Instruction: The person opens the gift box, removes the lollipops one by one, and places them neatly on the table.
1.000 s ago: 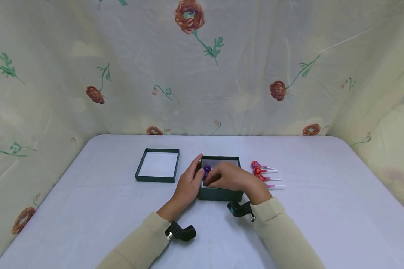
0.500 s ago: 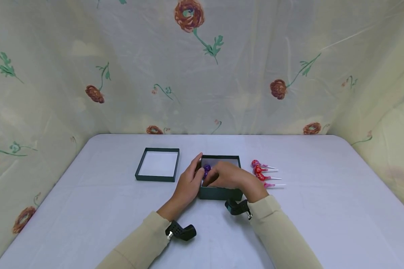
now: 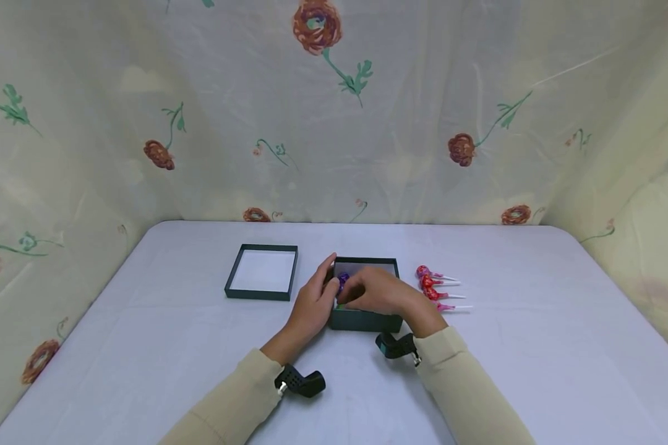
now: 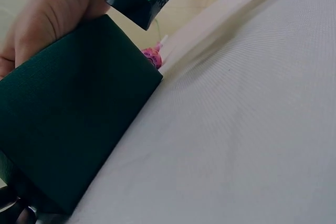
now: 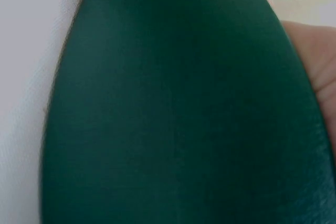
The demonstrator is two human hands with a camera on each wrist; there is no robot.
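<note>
A dark green open box (image 3: 365, 321) stands mid-table; its outer wall fills much of both wrist views. My left hand (image 3: 310, 304) holds the box at its left side, thumb by the rim and fingers along the outside. Inside, a purple-wrapped lollipop (image 3: 342, 280) lies near the left wall. My right hand (image 3: 380, 290) reaches over the front into the box with bent fingers. At its fingertips a sliver of a green-wrapped lollipop (image 3: 341, 306) shows, pinched there and mostly hidden by the hand. Much of the box's inside is covered.
Left of the box lies its shallow lid (image 3: 260, 272), white inside up. Several red and pink lollipops (image 3: 430, 288) lie in a column to the right, sticks pointing right. A flowered curtain (image 3: 406, 123) surrounds the white-covered table (image 3: 161, 346).
A bit of green now shows at my right fingertips inside the box. The right hand shifts only slightly; the left hand, the box and the lollipops outside stay put.
</note>
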